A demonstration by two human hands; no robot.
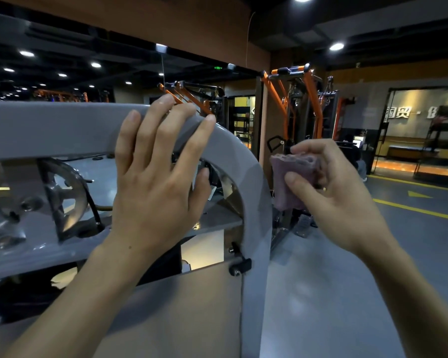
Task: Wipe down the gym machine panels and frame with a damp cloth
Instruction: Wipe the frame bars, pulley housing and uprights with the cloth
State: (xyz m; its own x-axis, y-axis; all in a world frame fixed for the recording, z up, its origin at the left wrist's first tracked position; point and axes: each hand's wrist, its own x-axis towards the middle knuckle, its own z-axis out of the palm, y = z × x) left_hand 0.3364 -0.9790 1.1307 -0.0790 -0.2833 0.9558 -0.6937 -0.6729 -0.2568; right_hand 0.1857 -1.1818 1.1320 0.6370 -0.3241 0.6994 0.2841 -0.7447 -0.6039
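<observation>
Fingers [150,130] of the left hand [155,187] lie straight and spread over the top curve of the grey frame [254,187], touching it where the top rail bends down into the upright, the thumb tucked on the inner edge of the bend; they hold nothing. Left of that bend, inside the frame, sits a metal pulley wheel [65,192] with a black cable, and below the bend hangs a flat grey panel [192,306] fixed by a black bracket [239,266]. Just right of the frame's upright, clear of it, the right hand [334,192] pinches a folded purple cloth [292,179] between thumb and curled fingertips, the cloth hanging free in the air. Beyond the frame stand orange machines [311,99].

As a judgement, the cloth is between strokes rather than wiping. No wet streaks or dust show on frame or panel, so what is cleaned cannot be told; the upright and the panel look the likely next surfaces.
</observation>
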